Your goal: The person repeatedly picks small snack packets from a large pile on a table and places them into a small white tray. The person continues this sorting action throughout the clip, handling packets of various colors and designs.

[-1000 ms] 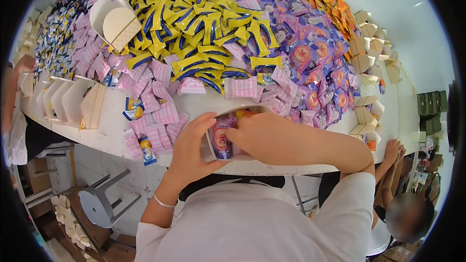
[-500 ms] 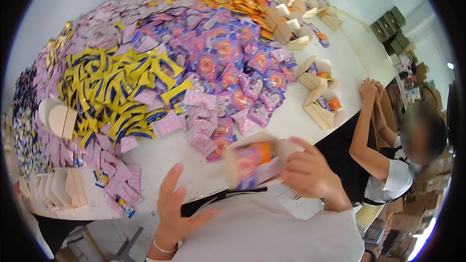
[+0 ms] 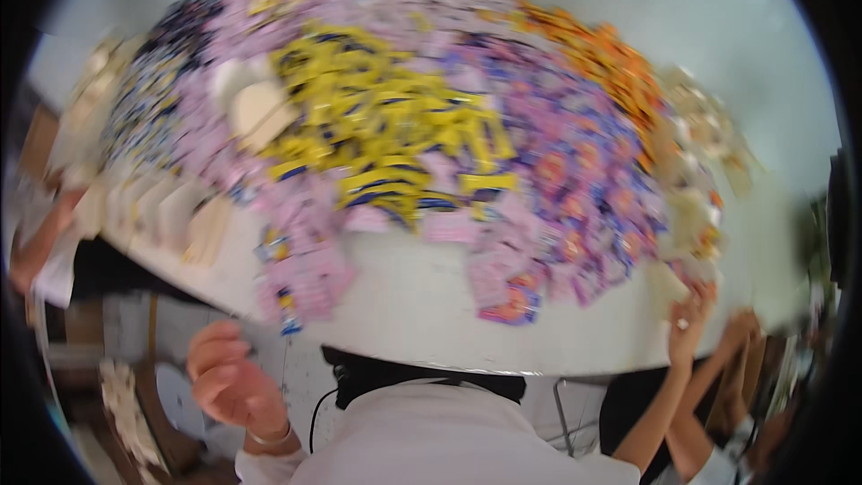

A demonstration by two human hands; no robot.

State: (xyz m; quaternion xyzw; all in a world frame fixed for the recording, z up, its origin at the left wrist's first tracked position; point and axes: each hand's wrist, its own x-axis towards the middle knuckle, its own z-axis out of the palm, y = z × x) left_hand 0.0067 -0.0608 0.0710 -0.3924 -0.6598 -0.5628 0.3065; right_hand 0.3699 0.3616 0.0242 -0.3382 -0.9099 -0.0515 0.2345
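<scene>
My right hand [image 3: 688, 321], with a ring on one finger, reaches out at the right of the table. Its fingers are closed at the near end of a beige box [image 3: 666, 291] with packets in it; blur hides the exact grip. My left hand [image 3: 235, 384], a bracelet at its wrist, hangs off the table's front edge with loosely curled fingers and nothing in them. Pink packets [image 3: 305, 283] lie on the tabletop closest to it. Yellow packets [image 3: 377, 117] and purple packets [image 3: 575, 153] are heaped in the middle.
Orange packets [image 3: 602, 45] lie at the back right, near more beige boxes [image 3: 705, 117]. An open beige box [image 3: 260, 112] sits on the heap. Several beige boxes [image 3: 162, 211] stand at the left beside another person's arm [image 3: 45, 238]. A co-worker's hands [image 3: 741, 328] are at the right.
My right hand has carried the filled box from in front of me to the boxes at the right. My left hand has moved left, its fingers more curled. The view has turned left.
</scene>
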